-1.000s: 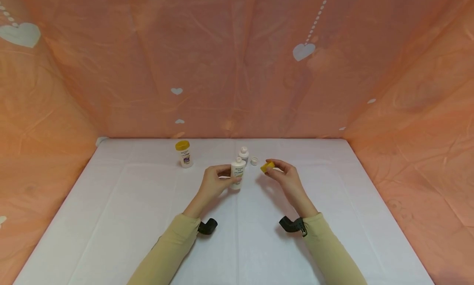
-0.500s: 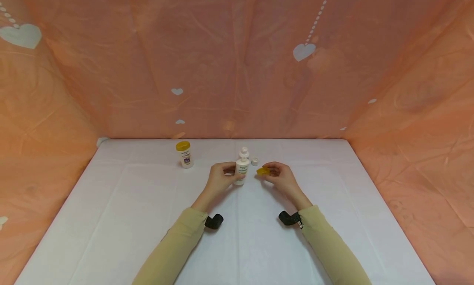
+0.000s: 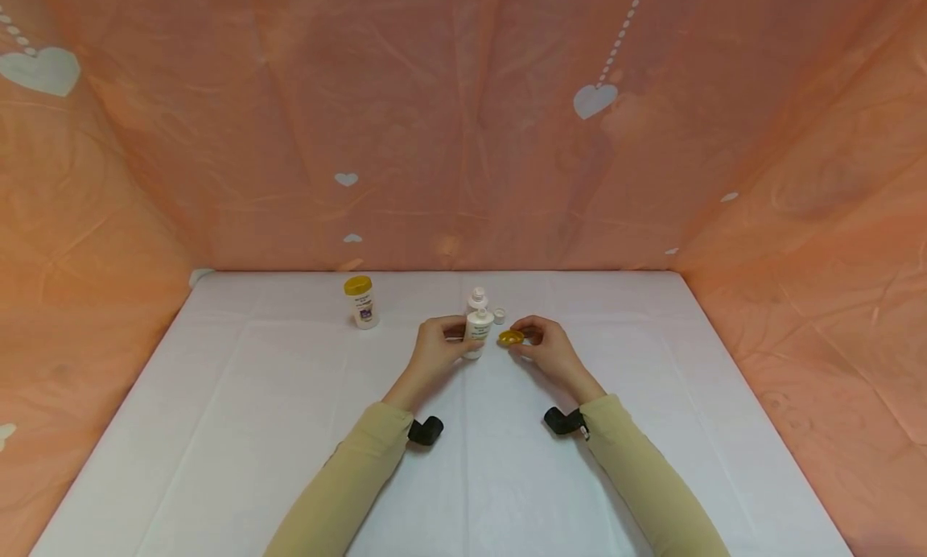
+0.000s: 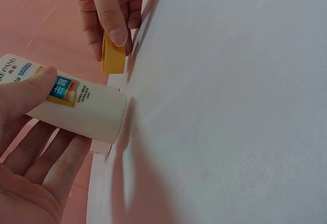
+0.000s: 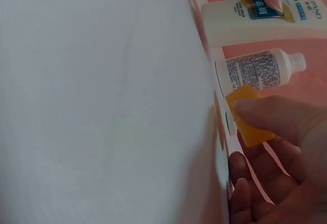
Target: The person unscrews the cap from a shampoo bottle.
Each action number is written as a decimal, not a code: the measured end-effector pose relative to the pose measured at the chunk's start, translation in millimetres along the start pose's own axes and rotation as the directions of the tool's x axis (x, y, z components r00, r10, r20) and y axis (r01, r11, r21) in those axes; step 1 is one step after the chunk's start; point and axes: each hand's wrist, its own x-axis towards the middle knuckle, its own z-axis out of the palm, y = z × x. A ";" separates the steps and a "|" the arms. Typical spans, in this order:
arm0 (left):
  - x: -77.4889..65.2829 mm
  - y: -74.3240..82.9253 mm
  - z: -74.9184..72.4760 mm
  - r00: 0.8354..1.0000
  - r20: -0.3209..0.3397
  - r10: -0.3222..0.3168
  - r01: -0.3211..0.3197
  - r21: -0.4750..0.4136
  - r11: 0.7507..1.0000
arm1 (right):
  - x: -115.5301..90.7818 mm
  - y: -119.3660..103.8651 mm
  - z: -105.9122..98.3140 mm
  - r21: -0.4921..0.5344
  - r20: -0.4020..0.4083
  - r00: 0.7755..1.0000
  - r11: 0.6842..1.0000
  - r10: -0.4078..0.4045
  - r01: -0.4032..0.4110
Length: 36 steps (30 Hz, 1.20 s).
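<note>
My left hand (image 3: 436,352) grips a white shampoo bottle (image 3: 479,328) upright, thumb across its front label. The bottle's narrow neck has no cap on it. Between thumb and fingers, my right hand (image 3: 552,352) pinches a yellow cap (image 3: 510,338) low over the table, just right of the bottle. The hollow side of the cap shows in the head view. Behind the held bottle stands a second white bottle (image 5: 255,70) with a bare neck and a printed label; the head view shows only its top. A small white cap (image 3: 499,315) lies beside it.
A white bottle with a yellow lid (image 3: 362,303) stands at the back left of the white table (image 3: 290,428). Orange cloth (image 3: 405,138) with white hearts hangs behind the table's far edge and along both sides.
My left hand has carried the shampoo bottle slightly right and farther back. My right hand has come left and turned the yellow cap, so its hollow side now shows.
</note>
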 end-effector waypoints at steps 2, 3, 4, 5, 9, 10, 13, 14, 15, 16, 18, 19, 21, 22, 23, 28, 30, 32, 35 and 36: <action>0.4 0.3 0.9 1.000 0.000 -0.002 0.002 -0.004 1.000 | 1.0 1.0 -0.3 -0.020 -0.001 1.000 1.000 -0.005 0.005; 0.6 0.3 1.3 1.000 0.000 0.001 -0.001 -0.004 1.000 | 1.3 1.3 -0.4 -0.024 -0.001 1.000 1.000 -0.006 0.006; 0.8 0.4 1.7 1.000 -0.002 0.002 -0.002 -0.004 1.000 | 1.5 1.5 -0.5 -0.031 -0.001 1.000 0.999 -0.011 0.011; 1.0 0.4 2.0 1.000 -0.002 0.005 -0.005 -0.007 1.000 | 1.5 1.4 -0.6 -0.033 -0.001 1.000 0.999 -0.013 0.013; 2.3 -0.5 3.3 1.000 -0.004 0.022 -0.022 -0.006 1.000 | 0.9 -0.1 -0.7 -0.033 0.007 1.000 0.999 -0.028 0.028; 2.7 -0.6 3.6 1.000 -0.005 0.023 -0.023 -0.007 1.000 | 0.7 -0.1 -0.5 -0.036 0.011 0.999 0.999 -0.034 0.035; 3.4 -1.2 4.3 0.999 -0.009 0.036 -0.036 -0.004 0.999 | 0.6 -0.4 0.2 -0.036 0.021 0.999 0.998 -0.041 0.042; 3.5 -1.3 4.5 0.999 -0.011 0.041 -0.041 -0.005 0.999 | 0.7 -0.2 0.7 -0.038 0.026 0.999 0.998 -0.045 0.046; 3.6 -1.4 4.7 0.999 -0.015 0.043 -0.043 -0.006 0.999 | 0.9 0.2 1.2 -0.040 0.030 0.998 0.998 -0.049 0.051; 3.7 -1.6 4.8 0.999 -0.018 0.049 -0.049 -0.007 0.999 | 0.9 0.3 1.8 -0.043 0.034 0.998 0.998 -0.053 0.055; 3.8 -2.1 5.1 0.998 -0.021 0.056 -0.057 -0.014 0.998 | 1.1 0.4 2.8 -0.053 0.040 0.998 0.997 -0.058 0.060; 4.0 -2.4 5.2 0.998 -0.023 0.059 -0.059 -0.018 0.998 | 1.1 0.4 3.3 -0.058 0.041 0.997 0.996 -0.059 0.062; 4.7 -4.0 5.6 0.998 -0.023 0.060 -0.061 -0.033 0.998 | 0.9 0.4 3.9 -0.070 0.043 0.997 0.995 -0.063 0.066; 5.0 -4.8 5.7 0.998 -0.023 0.059 -0.060 -0.040 0.997 | 0.8 0.1 4.2 -0.074 0.043 0.997 0.995 -0.064 0.067; 5.3 -5.4 5.8 0.998 -0.022 0.054 -0.055 -0.046 0.997 | 0.6 -0.1 4.4 -0.076 0.043 0.997 0.995 -0.064 0.067; 6.5 -8.2 5.3 0.999 -0.014 0.029 -0.030 -0.053 0.998 | -0.6 -1.6 4.5 -0.067 0.053 0.997 0.996 -0.060 0.063; 6.1 -8.8 4.2 1.000 -0.013 0.029 -0.029 -0.050 0.998 | -1.4 -2.2 3.9 -0.075 0.056 0.996 0.995 -0.065 0.069; 5.1 -9.0 2.5 1.000 -0.009 0.019 -0.019 -0.063 0.998 | -2.3 -2.7 2.9 -0.082 0.054 0.996 0.994 -0.072 0.076; 2.2 -8.5 -2.2 1.000 -0.004 0.012 -0.012 -0.100 0.995 | -4.4 -4.4 0.1 -0.091 0.045 0.995 0.991 -0.094 0.098; 1.2 -8.4 -4.3 1.000 -0.001 0.006 -0.006 -0.116 0.993 | -5.5 -6.2 -1.1 -0.091 0.044 0.994 0.991 -0.097 0.100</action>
